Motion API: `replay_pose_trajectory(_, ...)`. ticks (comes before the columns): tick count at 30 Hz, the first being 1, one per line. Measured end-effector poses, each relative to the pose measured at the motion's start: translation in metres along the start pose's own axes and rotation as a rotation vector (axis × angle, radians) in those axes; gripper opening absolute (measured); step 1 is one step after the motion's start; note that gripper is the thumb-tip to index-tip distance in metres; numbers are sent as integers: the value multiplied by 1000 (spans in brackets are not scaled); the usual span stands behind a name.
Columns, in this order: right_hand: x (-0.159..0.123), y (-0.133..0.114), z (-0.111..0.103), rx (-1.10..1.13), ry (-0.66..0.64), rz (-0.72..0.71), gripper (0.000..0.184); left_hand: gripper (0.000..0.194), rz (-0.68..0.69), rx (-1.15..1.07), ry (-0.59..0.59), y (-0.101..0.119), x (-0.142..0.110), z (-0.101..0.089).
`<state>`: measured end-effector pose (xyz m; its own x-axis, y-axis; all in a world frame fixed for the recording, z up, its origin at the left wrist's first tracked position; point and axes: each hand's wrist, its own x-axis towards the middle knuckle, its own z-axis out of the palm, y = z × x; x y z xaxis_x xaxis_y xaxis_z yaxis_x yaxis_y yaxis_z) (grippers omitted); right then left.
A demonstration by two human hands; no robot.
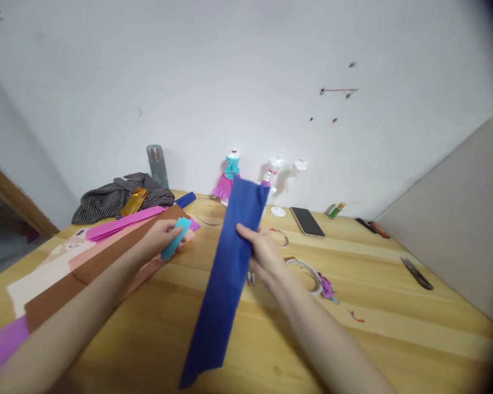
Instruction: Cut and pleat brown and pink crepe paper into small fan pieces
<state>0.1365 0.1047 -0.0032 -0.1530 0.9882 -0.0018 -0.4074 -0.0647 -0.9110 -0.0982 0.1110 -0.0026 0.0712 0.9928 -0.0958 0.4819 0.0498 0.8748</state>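
My right hand [265, 249] grips a long dark blue strip of what looks like crepe paper [230, 268], its thumb on the front face. The strip is held up at a slant over the table, its uneven lower end near the front edge of view. In my left hand [164, 238] is a small folded turquoise paper piece [176, 239], pinched above a pile of coloured sheets. A brown sheet [102, 257] lies beneath that hand, among pink, cream and purple ones. Behind the blue strip stands a miniature dress form [232, 169] in a turquoise and pink dress.
White dress forms [299, 166] stand by the wall. A phone [307, 221], tape roll [315, 279], purple scraps [326, 285] and scissors [417, 273] lie to the right. A striped cloth [102, 200] and flask [158, 167] are at the back left.
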Motion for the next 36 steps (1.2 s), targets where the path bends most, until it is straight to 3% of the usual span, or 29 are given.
replay_pose_trajectory(3,14,48,8,43,23,215,23,28,124,-332,149,31,2,2)
replay_pose_trajectory(5,19,71,10,0,-22,264,23,25,228,-494,125,49,4,3)
replay_pose_trajectory(7,22,82,7,-51,-67,281,25,22,246,-592,34,61,5,8)
replay_pose_trajectory(11,24,84,-5,-225,-163,299,41,28,197,-741,-172,72,10,26)
replay_pose_trajectory(14,22,87,-6,-392,-272,378,48,28,155,-831,-260,76,16,39)
replay_pose_trajectory(17,17,97,3,-318,-211,398,52,27,133,-903,-303,83,23,48)
replay_pose_trajectory(20,12,97,12,-271,-201,411,47,26,133,-946,-300,93,33,58)
replay_pose_trajectory(23,12,78,10,-466,-394,480,20,26,144,-926,-268,95,42,71)
replay_pose_trajectory(24,13,68,6,-510,-404,462,11,26,142,-912,-259,93,44,76)
replay_pose_trajectory(26,17,48,-4,-553,-381,408,10,25,118,-903,-235,83,46,86)
replay_pose_trajectory(29,24,24,-18,-651,-322,160,20,24,85,-991,-160,62,42,97)
replay_pose_trajectory(33,26,13,-24,-673,-142,-44,19,33,113,-1050,-19,46,31,99)
replay_pose_trajectory(36,23,10,-20,-659,-113,-174,27,44,186,-1046,-78,44,24,97)
